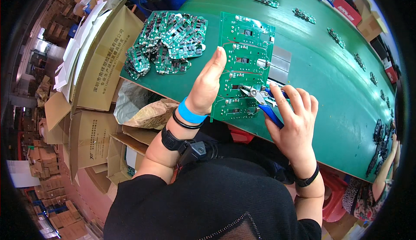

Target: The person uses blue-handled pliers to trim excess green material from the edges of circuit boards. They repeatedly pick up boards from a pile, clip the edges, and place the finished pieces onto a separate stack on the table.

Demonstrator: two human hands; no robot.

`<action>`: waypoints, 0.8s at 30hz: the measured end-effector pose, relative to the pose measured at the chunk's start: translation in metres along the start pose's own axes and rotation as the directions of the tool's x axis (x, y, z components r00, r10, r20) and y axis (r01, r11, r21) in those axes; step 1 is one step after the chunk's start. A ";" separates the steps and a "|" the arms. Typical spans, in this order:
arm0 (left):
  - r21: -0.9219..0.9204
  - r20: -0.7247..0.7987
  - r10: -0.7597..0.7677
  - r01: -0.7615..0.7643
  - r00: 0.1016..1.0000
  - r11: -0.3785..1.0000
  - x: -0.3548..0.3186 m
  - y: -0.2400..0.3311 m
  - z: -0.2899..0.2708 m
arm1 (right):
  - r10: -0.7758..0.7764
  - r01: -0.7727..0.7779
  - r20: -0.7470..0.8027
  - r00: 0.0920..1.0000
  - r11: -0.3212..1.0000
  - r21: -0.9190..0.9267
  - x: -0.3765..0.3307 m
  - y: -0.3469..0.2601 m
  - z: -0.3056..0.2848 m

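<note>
A long green circuit board panel (pixel 247 72), made of several joined sections, is tilted up above the green table. My left hand (pixel 207 84) grips its left edge, thumb pointing up and the other fingers hidden behind it. In my right hand (pixel 296 121) is a pair of blue-handled cutting pliers (pixel 272 115), fingers wrapped round the handles. The pliers' metal jaws lie against the lower part of the panel, near a seam between two sections. Whether the jaws are closed on anything I cannot tell. Left of the panel lies a heap of separate circuit boards (pixel 169 38).
Single circuit boards (pixel 304 16) lie spaced in a curved line along the green table (pixel 320 62). A grey metal block (pixel 281 62) sits behind the panel. Cardboard boxes (pixel 104 62) stand at the left table edge. Another person's arm (pixel 388 164) reaches dark parts (pixel 378 144) at far right.
</note>
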State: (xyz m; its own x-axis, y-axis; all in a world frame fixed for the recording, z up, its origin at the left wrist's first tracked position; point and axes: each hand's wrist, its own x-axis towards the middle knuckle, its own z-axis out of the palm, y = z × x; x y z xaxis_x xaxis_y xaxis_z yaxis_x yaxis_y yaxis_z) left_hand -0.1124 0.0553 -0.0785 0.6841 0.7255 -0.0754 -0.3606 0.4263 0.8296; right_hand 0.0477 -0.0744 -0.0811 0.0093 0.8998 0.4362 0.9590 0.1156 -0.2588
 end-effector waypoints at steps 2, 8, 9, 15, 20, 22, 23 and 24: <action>-0.003 -0.003 0.004 -0.004 1.000 1.000 -0.001 0.000 0.001 | -0.010 0.010 -0.007 1.000 1.000 -0.022 0.000 0.000 0.001; -0.013 -0.030 -0.007 0.007 1.000 1.000 0.000 -0.002 -0.004 | 0.009 -0.009 0.008 1.000 0.999 0.036 -0.001 0.001 0.004; -0.008 -0.030 -0.001 0.001 1.000 1.000 0.000 -0.002 -0.004 | 0.007 -0.008 0.006 1.000 1.000 0.031 0.000 0.000 0.004; 0.069 -0.028 0.031 -0.029 0.999 0.997 -0.001 0.000 -0.002 | 0.003 -0.003 0.001 1.000 1.000 0.002 0.001 0.000 0.002; 0.158 -0.071 0.068 -0.056 0.995 0.986 -0.003 0.000 -0.001 | -0.003 0.003 0.017 1.000 0.999 -0.034 0.000 -0.002 0.002; 0.108 -0.049 0.057 -0.051 0.997 0.993 -0.002 0.001 0.001 | -0.010 0.010 0.011 1.000 1.000 -0.029 0.000 0.000 0.004; 0.083 -0.037 0.051 -0.048 0.998 0.995 -0.001 0.002 0.002 | -0.014 0.014 0.008 1.000 1.000 -0.026 0.000 0.001 0.004; 0.048 -0.019 0.030 -0.029 0.999 0.998 -0.002 0.003 0.003 | -0.024 0.024 -0.007 1.000 0.999 -0.043 0.001 0.001 0.004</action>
State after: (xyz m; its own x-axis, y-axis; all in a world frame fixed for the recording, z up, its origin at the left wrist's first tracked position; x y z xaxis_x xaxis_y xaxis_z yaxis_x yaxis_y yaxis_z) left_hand -0.1127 0.0537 -0.0747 0.6610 0.7479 -0.0606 -0.3495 0.3783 0.8572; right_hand 0.0474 -0.0714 -0.0845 -0.0121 0.8939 0.4482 0.9701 0.1191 -0.2113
